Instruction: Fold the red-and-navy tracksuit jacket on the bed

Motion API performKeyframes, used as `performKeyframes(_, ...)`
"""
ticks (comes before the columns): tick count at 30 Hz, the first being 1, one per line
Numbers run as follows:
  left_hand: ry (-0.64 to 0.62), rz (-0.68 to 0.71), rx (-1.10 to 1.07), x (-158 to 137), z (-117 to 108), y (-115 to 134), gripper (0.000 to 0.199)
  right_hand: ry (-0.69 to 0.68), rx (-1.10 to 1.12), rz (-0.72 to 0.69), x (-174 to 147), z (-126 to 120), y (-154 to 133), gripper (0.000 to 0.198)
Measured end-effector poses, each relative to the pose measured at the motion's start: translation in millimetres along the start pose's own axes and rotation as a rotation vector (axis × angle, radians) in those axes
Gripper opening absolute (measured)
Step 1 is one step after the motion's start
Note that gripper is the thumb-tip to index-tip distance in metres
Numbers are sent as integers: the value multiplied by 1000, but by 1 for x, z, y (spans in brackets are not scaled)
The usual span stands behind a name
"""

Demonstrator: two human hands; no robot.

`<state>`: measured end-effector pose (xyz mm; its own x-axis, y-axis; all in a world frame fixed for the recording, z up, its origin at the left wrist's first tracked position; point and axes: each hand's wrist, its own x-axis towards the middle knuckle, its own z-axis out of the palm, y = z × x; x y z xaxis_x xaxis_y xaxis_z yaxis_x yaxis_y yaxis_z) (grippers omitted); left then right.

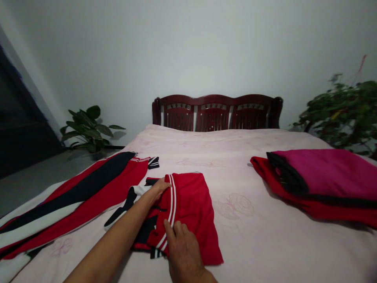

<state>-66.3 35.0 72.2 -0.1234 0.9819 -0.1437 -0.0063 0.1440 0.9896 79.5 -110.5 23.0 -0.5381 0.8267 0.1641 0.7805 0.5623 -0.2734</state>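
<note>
A red track jacket (pixel 196 212) with twin white stripes, navy panels and a white part lies partly folded on the bed in front of me. My left hand (pixel 159 189) holds the far edge of the folded part, beside the stripes; its fingertips are partly hidden in the cloth. Lower down, my right hand (pixel 185 247) has its fingers bent onto the same striped band at the near side. Striped knit trim shows beneath the fold. To the left, red track pants (pixel 118 190) with navy and white panels lie stretched out.
The pink flowered bedsheet (pixel 235 236) covers the bed. At right rests a stack of folded clothes (pixel 326 173), magenta and black over red. Behind stands a dark wooden headboard (pixel 213 112). Leafy plants flank the bed, one left (pixel 88 127) and one right (pixel 344 114).
</note>
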Motion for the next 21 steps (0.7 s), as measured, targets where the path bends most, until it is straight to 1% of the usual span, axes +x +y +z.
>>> performKeyframes(2, 51, 2, 102, -3, -5, -8, 35, -75, 16, -3, -3, 1, -3, 89)
performKeyframes(4, 117, 34, 213, -5, -8, -9, 44, -99, 95, -29, -9, -9, 0, 95)
performKeyframes(5, 151, 61, 269, -7, -8, -7, 51, -94, 158, -53, -12, -16, 5, 91)
performKeyframes(6, 181, 93, 323, -9, -8, -4, 58, -81, 236, -78, -14, -25, 11, 80)
performKeyframes(8, 206, 168, 416, -20, -2, 2, 67, 3, 408, -84, -13, -43, 33, 51)
performKeyframes(9, 197, 204, 448, -29, 2, 4, 68, 82, 475, -43, -10, -50, 47, 39)
performKeyframes(10, 165, 241, 481, -38, 8, 4, 67, 183, 518, 35, -6, -56, 63, 36)
performKeyframes(11, 113, 280, 523, -49, 16, 2, 66, 294, 535, 135, 0, -60, 80, 40)
performKeyframes(12, 50, 314, 577, -59, 24, -1, 65, 366, 543, 245, 5, -62, 97, 46)
performKeyframes(13, -11, 337, 643, -69, 32, -7, 65, 378, 581, 364, 11, -61, 112, 54)
performKeyframes(15, -85, 336, 797, -84, 46, -19, 68, 293, 746, 581, 21, -57, 135, 66)
performKeyframes(16, -86, 312, 872, -88, 52, -25, 70, 236, 860, 641, 25, -53, 141, 69)
performKeyframes(17, -66, 276, 932, -90, 56, -30, 70, 189, 987, 656, 28, -50, 143, 68)
performKeyframes(19, -22, 215, 1019, -91, 59, -38, 69, 114, 1249, 572, 33, -44, 138, 59)
performKeyframes(21, -7, 187, 1044, -88, 60, -40, 67, 8, 1447, 506, 37, -41, 126, 46)
